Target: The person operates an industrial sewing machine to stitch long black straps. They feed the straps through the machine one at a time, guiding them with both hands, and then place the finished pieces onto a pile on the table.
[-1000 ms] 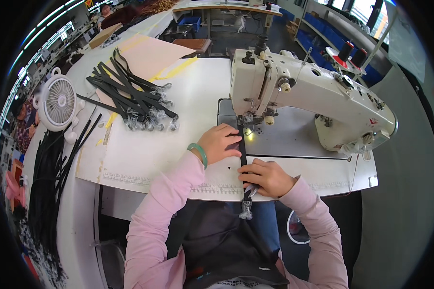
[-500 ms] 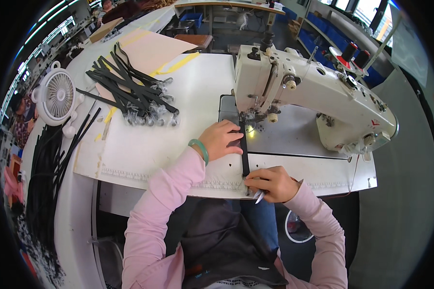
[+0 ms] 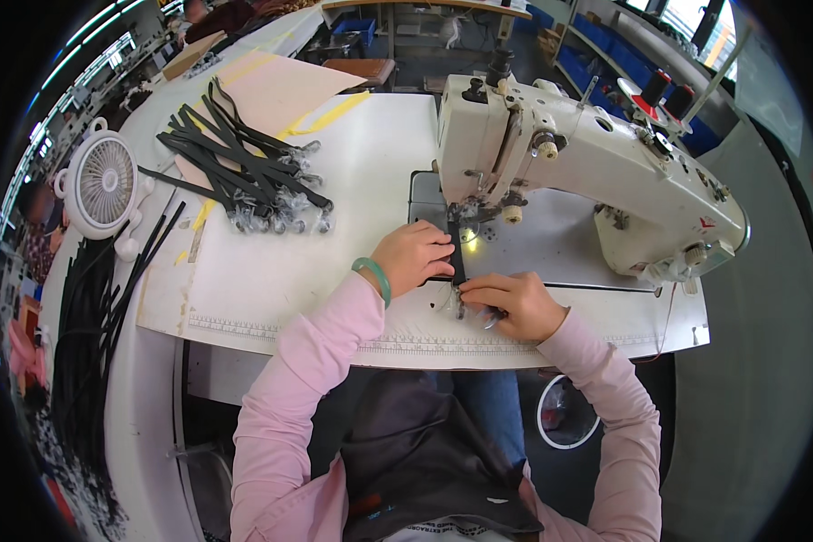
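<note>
Far left of the grip, a long hanging bundle of flat black straps (image 3: pixel 81 334) drops away, lower ends smeared toward the lens rim, a round white plastic fan (image 3: pixel 107 185) at its top. Closer in, up and left of the hands, lies a heap of black straps with clear-wrapped ends (image 3: pixel 230 167), too tangled to count.

Now the left hand (image 3: pixel 414 256), green bangle (image 3: pixel 373 278) at its wrist: fingertips on a narrow, flat black strap (image 3: pixel 459 262), thumb and fingers apart, not clamped. The strap lies right at those fingertips, on the table and grey metal plate, its long axis running nearly straight away from the wearer. Its far end points under the white sewing machine (image 3: pixel 596 163) and disappears there.

And the right hand (image 3: pixel 519 305), just to the right, fingertips pinched on the strap's near end, beside blurry clear plastic (image 3: pixel 461 313). A shiny metal tool (image 3: pixel 493 316) peeks from beneath the fingers, mostly hidden, its kind unclear.
</note>
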A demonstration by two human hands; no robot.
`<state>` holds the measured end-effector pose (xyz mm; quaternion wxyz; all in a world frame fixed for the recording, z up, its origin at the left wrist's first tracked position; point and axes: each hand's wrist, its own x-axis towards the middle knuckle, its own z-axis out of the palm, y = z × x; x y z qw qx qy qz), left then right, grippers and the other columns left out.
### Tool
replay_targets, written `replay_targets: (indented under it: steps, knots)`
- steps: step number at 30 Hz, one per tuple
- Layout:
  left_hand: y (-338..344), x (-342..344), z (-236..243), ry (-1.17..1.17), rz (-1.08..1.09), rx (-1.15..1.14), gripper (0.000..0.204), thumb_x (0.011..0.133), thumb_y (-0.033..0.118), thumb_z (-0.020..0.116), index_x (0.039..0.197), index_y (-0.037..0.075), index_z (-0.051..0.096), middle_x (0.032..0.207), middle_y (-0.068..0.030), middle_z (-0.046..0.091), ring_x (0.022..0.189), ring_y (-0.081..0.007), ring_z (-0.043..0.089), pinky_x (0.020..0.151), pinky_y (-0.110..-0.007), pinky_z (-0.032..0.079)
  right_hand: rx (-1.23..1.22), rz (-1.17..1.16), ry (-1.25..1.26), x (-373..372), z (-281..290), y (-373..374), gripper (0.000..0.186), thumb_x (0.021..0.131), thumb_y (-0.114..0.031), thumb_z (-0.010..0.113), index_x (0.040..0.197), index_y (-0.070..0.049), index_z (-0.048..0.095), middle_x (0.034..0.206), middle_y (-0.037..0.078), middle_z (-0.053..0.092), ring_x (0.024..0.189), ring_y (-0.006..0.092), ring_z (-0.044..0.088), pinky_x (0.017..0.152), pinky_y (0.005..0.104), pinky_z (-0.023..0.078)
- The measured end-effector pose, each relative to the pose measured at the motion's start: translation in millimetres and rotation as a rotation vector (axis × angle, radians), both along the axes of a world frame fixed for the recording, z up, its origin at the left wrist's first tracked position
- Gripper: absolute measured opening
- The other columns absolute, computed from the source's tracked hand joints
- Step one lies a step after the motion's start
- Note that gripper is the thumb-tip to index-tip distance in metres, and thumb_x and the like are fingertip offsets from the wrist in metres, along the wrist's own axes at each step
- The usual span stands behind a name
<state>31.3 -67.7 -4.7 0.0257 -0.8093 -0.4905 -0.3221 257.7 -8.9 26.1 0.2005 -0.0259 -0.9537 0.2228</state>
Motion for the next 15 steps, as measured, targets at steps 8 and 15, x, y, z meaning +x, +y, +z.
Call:
replay_targets:
  steps: [8, 15]
  knots:
    - [-1, 3, 1, -0.099, 0.019, -0.064, 0.02, 0.072, 0.006, 0.063, 0.091, 0.002, 0.066, 0.093, -0.0094, 0.064, 0.088, -0.0247, 0.058, 0.078, -0.032, 0.048, 0.044, -0.024, 0.037, -11, -9, 21, 0.038, 0.057, -0.001, 0.061, 0.095, -0.007, 0.062, 0.102, 0.004, 0.062, 0.073, 0.0262, 0.061, 0.061, 0.0346, 0.05]
    - [1, 3, 0, -0.04, 0.07, -0.027, 0.027, 0.07, -0.001, 0.056, 0.094, 0.003, 0.066, 0.099, -0.0094, 0.062, 0.092, -0.0263, 0.057, 0.08, -0.034, 0.047, 0.079, -0.089, 0.058, -22, -13, 34, 0.035, 0.058, -0.001, 0.06, 0.093, -0.007, 0.062, 0.102, 0.005, 0.062, 0.071, 0.0266, 0.062, 0.062, 0.0348, 0.05]
